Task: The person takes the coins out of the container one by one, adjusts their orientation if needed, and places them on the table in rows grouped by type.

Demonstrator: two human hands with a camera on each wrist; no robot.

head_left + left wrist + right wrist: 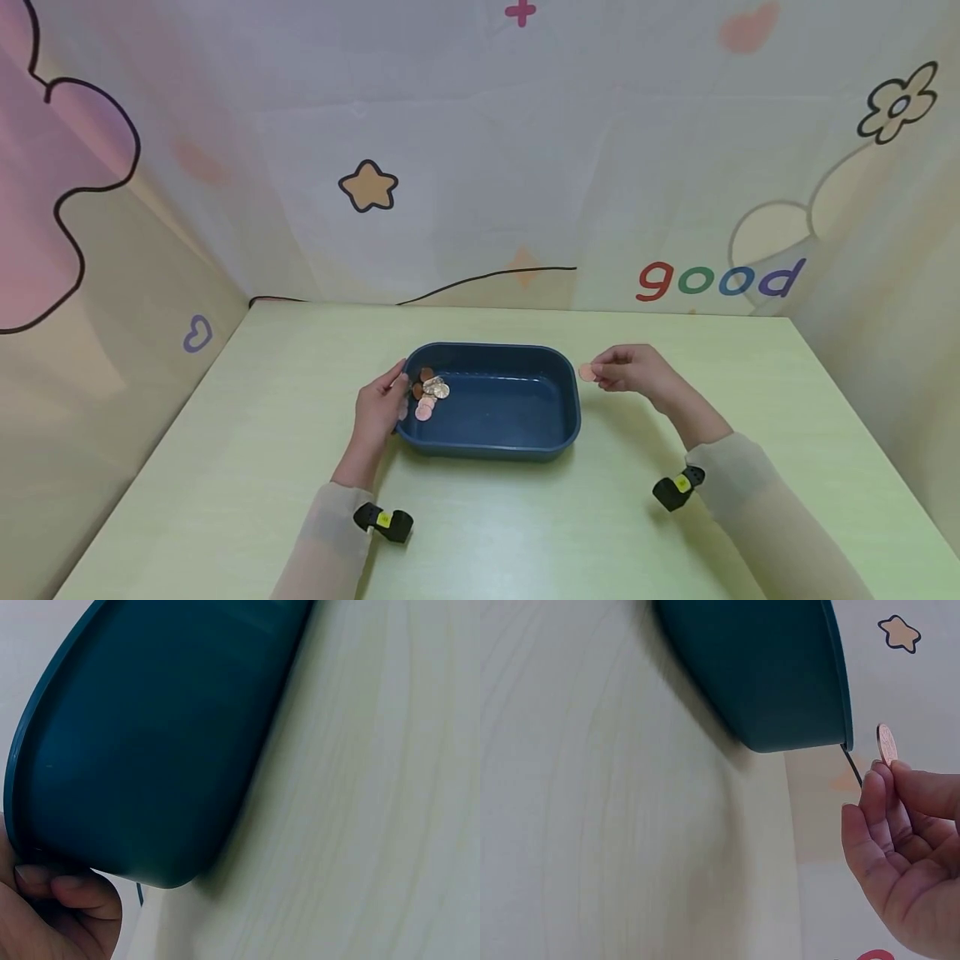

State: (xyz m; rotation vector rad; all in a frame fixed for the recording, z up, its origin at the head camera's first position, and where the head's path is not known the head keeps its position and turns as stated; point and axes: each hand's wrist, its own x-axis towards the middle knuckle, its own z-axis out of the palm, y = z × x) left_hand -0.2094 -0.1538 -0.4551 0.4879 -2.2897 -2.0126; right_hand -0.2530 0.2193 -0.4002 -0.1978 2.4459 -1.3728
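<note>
A dark blue rectangular plastic basin (504, 412) sits on the table, and several copper- and silver-coloured coins (424, 412) lie bunched at its left end. My left hand (379, 408) grips the basin's left rim; in the left wrist view its curled fingers (82, 892) are against the outside wall below the rim. Just beyond the right rim, my right hand (630, 369) holds up a copper-coloured coin (587, 372). In the right wrist view this coin (886, 744) stands on edge, pinched between thumb and fingertips.
The pale wood-patterned table (480, 517) extends around the basin. A printed cloth backdrop (480, 167) rises behind the table's far edge and along both sides. Each sleeve carries a black wrist camera, the left camera (384, 522) and the right camera (678, 487).
</note>
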